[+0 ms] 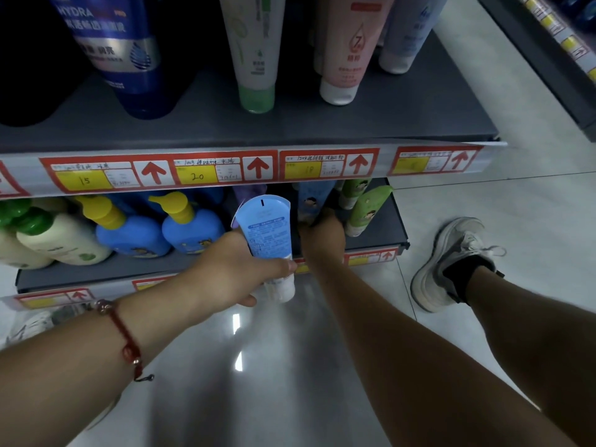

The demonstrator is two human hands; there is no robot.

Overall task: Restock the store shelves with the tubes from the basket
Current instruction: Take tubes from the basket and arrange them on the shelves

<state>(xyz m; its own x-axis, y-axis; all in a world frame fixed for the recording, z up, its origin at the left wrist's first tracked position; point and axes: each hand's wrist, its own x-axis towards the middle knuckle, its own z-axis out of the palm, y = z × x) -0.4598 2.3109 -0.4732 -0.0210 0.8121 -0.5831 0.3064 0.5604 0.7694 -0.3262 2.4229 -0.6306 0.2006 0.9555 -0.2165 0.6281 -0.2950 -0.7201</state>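
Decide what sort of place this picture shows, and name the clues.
Most likely a shop's toiletries aisle: shelf edges carry price labels with red arrows, pump bottles and tubes stand in rows, and the left hand holds a blue tube.

pretty dim overall, kinda bluish cast, and the top left corner behind the dark bottles [29, 59] is nearly black. Overhead lights leave white glare streaks on the glossy floor [238, 343], with soft shadows under the arms. Wide-angle lens bends the price strip [225, 169], and edges plus label text look smeary
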